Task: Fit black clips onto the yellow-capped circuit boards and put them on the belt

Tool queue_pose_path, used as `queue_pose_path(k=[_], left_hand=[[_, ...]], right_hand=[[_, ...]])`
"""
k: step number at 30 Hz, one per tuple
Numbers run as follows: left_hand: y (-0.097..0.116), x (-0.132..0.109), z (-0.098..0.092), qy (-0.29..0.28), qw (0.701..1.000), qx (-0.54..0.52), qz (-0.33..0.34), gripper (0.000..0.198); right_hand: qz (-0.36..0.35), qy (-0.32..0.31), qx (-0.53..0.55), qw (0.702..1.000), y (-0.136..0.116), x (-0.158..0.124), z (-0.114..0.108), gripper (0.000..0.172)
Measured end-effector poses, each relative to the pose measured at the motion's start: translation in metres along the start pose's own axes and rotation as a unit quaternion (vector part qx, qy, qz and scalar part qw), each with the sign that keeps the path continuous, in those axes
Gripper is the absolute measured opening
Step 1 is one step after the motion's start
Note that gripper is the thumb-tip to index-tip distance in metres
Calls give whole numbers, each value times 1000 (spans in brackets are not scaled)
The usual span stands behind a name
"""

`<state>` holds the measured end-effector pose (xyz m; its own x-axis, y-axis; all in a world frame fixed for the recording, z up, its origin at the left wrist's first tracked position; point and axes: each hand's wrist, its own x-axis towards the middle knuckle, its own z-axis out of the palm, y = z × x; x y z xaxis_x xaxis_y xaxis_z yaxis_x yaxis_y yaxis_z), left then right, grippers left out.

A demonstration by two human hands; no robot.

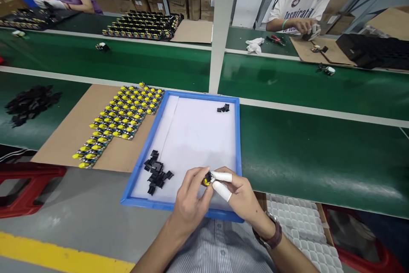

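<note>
Over the near edge of a blue-rimmed tray (237, 136), both hands meet at a small black part with a yellow piece (207, 179). My left hand (191, 196) is closed on it between thumb and fingers. White finger covers sit on the thumb and forefinger of my right hand (238, 192), which pinches the part's right side; fingertips hide much of it. Small black plastic pieces (156, 174) lie heaped at the tray's near left. A few more black pieces (223, 108) rest in its far right corner.
Rows of yellow-topped parts (123, 111) stand on cardboard (64, 136) left of the tray. Farther left is a black heap (30, 102). A green conveyor belt (153, 62) carries scattered parts behind a white post (222, 30). Two people work across it. White blister trays (297, 222) sit below right.
</note>
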<state>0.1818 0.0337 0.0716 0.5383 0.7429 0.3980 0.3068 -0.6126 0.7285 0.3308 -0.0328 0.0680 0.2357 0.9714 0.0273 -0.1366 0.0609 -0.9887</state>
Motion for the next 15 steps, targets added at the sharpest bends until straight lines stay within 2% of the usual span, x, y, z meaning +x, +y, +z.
queue_pose_path(k=[4,7,10,13,15], left_hand=[[1,-2,-1,12,1000,-10,-9,45],[2,-5,-2,19,999,8,30,51],[0,-6,-2,21,998,16,62,59],[-3,-2,1,-10,996,20,87,61],[-2,4,4,-31,994,22,103,62]], right_hand=[[-14,25,-17,999,1,-1,-1,23],[-31,5,-63,997,-2,-3,-3,21],[-46,-15,-61,997,-7,-6,-3,23],[-76,9,-78,994,-8,-7,-4,28],[-91,60,-149,983,-1,-1,-17,21]])
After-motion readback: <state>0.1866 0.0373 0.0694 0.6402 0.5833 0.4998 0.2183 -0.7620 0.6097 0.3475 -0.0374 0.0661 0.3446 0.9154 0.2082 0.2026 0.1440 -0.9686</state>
